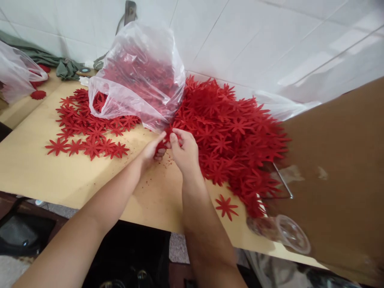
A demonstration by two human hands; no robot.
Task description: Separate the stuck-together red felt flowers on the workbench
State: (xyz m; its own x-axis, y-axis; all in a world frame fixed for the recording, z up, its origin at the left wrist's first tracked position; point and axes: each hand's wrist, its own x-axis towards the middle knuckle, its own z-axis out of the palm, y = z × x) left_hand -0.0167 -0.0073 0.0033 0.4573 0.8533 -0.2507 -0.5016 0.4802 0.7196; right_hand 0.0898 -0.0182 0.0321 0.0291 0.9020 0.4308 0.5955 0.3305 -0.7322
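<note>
Both hands meet over the middle of the table (144,204), just below the mouth of a clear plastic bag (138,76) full of red pieces. My left hand (154,150) is curled around a red felt flower cutout (162,145), mostly hidden by the fingers. Thumb and forefinger of my right hand (185,150) pinch the same red piece from the other side. Close by on the right rises a big heap of red flower cutouts (228,128). A smaller spread of the same cutouts (94,134) lies to the left, and a single flower cutout (226,207) rests nearer the front.
A brown cardboard panel (336,172) stands along the right side. Before it lies a clear plastic cup (291,234) on its side, with a thin metal rod (282,180) above. Another plastic bag (21,72) and green cloth (66,66) are at far left. A white tiled wall (240,40) closes the back.
</note>
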